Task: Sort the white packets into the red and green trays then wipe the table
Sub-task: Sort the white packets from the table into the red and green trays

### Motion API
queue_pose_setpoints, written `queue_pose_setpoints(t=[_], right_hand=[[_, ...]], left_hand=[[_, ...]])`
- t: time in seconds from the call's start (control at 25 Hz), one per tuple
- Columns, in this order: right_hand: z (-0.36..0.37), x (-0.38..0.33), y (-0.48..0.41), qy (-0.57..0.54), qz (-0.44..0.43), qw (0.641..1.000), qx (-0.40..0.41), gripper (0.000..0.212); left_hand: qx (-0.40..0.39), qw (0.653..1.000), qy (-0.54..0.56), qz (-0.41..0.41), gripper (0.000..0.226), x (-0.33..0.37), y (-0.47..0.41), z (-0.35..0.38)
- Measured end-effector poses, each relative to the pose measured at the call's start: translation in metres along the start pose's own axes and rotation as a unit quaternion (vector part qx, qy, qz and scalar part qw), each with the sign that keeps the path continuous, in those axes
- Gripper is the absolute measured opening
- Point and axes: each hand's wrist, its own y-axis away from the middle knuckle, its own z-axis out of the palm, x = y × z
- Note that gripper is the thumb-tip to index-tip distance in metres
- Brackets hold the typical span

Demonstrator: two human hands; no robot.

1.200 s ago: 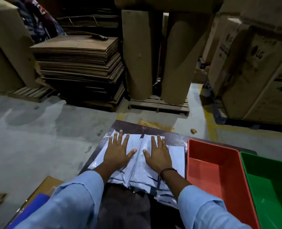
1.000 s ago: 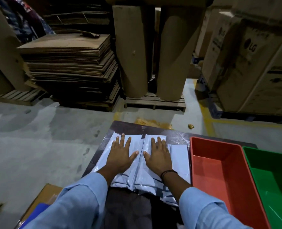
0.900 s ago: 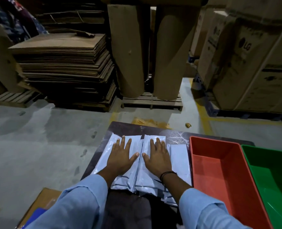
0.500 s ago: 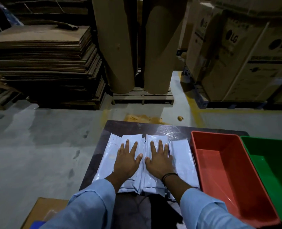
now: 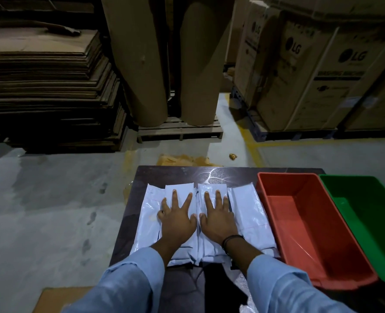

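Note:
Several white packets (image 5: 248, 213) lie side by side in a row on a dark table (image 5: 178, 175). My left hand (image 5: 178, 220) rests flat on the packets left of centre, fingers spread. Beside it, thumbs nearly touching, my right hand (image 5: 217, 219) lies flat on the packets right of centre; a dark band circles its wrist. To the right of the packets stands a red tray (image 5: 275, 188), with nothing visible in it. A green tray (image 5: 336, 184) stands against the red one's right side, partly cut off by the frame edge.
Beyond the table's far edge is grey concrete floor (image 5: 51, 199) with a yellow line. Stacked flat cardboard (image 5: 47, 86) sits back left, two tall cardboard rolls (image 5: 141, 64) on a pallet behind, large printed cartons (image 5: 311, 75) back right. A cardboard piece (image 5: 58, 299) lies near left.
The view has swung left and tipped down, so the table now looks squarer. Both hands stay flat on the packets, now pointing straight ahead.

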Motion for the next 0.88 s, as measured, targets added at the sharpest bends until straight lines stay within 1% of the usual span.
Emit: queue_pose_setpoints(t=[0.12, 0.28, 0.52, 0.68, 0.88], right_hand=[[-0.001, -0.002, 0.002, 0.003, 0.001, 1.0, 0.008, 0.073], [-0.007, -0.003, 0.001, -0.008, -0.009, 1.0, 0.027, 0.072], [-0.046, 0.002, -0.003, -0.058, 0.019, 0.994, 0.091, 0.067], [-0.077, 0.03, 0.0, -0.054, 0.033, 0.988, 0.142, 0.067], [-0.113, 0.095, 0.026, -0.039, 0.052, 0.981, 0.185, 0.067]], left_hand=[[-0.003, 1.0, 0.014, -0.005, 0.069, 0.002, -0.002, -0.002], [0.017, 0.999, 0.045, -0.01, 0.069, 0.002, -0.001, -0.012], [0.048, 0.992, 0.118, -0.007, 0.068, 0.012, -0.001, -0.026], [0.075, 0.987, 0.136, 0.036, 0.068, 0.034, -0.001, -0.032], [0.084, 0.982, 0.144, 0.083, 0.065, 0.08, 0.011, -0.031]])
